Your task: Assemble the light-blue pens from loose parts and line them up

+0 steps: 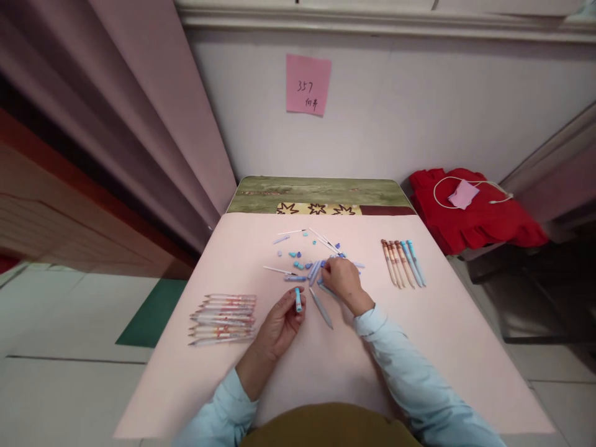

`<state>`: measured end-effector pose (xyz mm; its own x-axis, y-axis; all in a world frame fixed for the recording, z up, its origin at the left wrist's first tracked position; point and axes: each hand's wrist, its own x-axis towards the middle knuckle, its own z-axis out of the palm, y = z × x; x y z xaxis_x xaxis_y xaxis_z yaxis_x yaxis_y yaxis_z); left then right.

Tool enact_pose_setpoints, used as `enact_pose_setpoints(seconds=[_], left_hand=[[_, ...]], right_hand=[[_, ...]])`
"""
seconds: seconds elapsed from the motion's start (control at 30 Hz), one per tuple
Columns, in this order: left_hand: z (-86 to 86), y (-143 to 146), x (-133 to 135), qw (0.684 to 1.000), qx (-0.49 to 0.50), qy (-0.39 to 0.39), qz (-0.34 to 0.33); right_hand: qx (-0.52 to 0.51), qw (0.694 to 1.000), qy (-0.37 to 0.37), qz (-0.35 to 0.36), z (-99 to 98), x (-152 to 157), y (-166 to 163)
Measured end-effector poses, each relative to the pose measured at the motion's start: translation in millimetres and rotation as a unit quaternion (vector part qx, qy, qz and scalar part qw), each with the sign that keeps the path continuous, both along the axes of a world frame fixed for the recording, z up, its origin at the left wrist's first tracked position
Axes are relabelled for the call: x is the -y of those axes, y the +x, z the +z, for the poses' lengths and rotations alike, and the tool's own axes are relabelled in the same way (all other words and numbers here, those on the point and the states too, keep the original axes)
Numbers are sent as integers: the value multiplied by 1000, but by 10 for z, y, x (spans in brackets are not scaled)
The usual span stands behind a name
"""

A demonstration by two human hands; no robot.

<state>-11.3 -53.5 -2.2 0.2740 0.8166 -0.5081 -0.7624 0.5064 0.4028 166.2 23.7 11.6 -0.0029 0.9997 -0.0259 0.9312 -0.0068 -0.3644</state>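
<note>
My left hand [282, 322] is closed on a short light-blue pen part [298, 300], held upright between thumb and fingers. Over the loose pen parts in the middle of the table is my right hand [343, 280], its fingers pinched together; what they hold, if anything, is hidden. Blue-violet pen barrels [313, 273] lie against its fingertips. A grey-blue pointed pen barrel [321, 308] rests between the two hands. Small blue caps [298, 265] and thin white refills [279, 270] with dark tips are scattered beyond them.
A row of pale pens [222, 320] lies at the left, tips pointing left. Brown-topped and blue-topped pens [403, 264] are lined up at the right. Behind the table stands a wall with a pink note [308, 85]; a red cloth-covered seat [475, 214] is at the right.
</note>
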Motion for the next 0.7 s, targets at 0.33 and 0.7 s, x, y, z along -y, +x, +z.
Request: enact_pose_setpoints(seconds=[0.33,0.7], left_hand=[[385,334,-146,990,10,-105,96],[430,473,10,996,0,-47,78]], right_hand=[[-665,746,-21,-41,393,614,97],[-542,836,89,-1,314,839,-5]])
